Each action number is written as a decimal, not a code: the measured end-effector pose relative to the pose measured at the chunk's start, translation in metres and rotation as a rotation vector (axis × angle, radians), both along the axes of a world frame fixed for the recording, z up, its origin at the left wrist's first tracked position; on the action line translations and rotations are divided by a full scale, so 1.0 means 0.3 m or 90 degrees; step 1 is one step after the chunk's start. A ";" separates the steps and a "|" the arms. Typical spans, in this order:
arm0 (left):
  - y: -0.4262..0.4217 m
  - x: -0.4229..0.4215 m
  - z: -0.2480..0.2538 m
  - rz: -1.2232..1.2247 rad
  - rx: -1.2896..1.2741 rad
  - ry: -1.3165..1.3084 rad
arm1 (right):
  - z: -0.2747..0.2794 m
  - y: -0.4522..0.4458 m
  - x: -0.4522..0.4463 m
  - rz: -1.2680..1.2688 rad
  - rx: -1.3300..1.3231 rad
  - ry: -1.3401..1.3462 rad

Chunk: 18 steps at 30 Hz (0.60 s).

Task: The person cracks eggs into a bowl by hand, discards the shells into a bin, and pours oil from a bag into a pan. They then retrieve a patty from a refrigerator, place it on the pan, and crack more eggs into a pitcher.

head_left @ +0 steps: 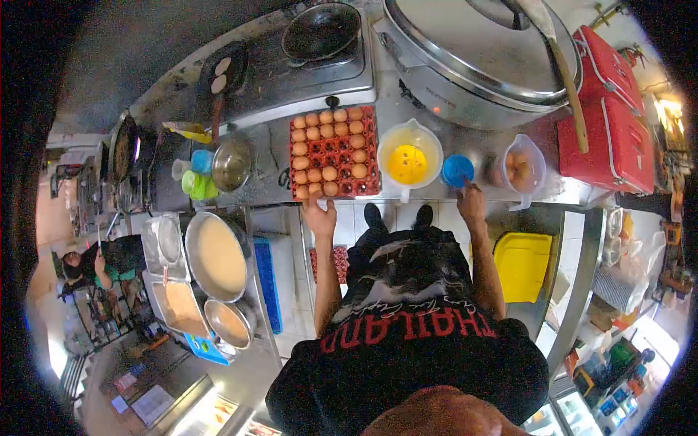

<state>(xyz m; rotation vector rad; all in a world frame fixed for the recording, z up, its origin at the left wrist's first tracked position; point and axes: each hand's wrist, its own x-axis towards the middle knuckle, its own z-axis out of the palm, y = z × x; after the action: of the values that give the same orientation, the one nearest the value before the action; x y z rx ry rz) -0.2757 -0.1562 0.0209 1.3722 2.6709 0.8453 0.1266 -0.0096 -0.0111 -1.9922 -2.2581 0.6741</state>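
My left hand (320, 216) is at the front edge of a red egg tray (336, 158), thumb apart from the fingers. Its fingertips reach the front row, close to a brown egg (315, 188); whether they press on it is hard to see. Brown eggs line much of the tray, with vacant cups in the middle and front right. My right hand (471, 203) has its fingers closed at the near rim of a small blue cup (457, 169). Between the hands stands a white plastic jug (387, 147) with yellow egg liquid (407, 164). Right of the cup, a clear jug (536, 160) holds several eggs.
Behind are a large lidded steel cooker (465, 87), a wooden paddle (567, 94) and a stove with a black pan (320, 33). Red boxes (603, 138) stand right. At left are a metal bowl (231, 166), green cup (195, 184) and large basin of pale batter (218, 254).
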 end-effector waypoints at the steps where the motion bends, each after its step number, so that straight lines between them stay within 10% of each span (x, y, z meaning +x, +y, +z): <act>1: 0.022 -0.020 -0.026 -0.012 -0.039 0.075 | 0.014 -0.009 -0.015 -0.016 0.065 0.066; 18: 0.069 -0.142 0.070 -0.192 -0.210 -0.022 | 0.257 -0.418 -0.151 -0.271 0.054 0.259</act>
<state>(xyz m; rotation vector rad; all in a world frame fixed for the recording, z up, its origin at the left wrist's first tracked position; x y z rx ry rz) -0.3183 -0.1356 0.0419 1.5920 2.3516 0.3762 0.0813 -0.1351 0.0660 -1.9788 -1.5482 0.8229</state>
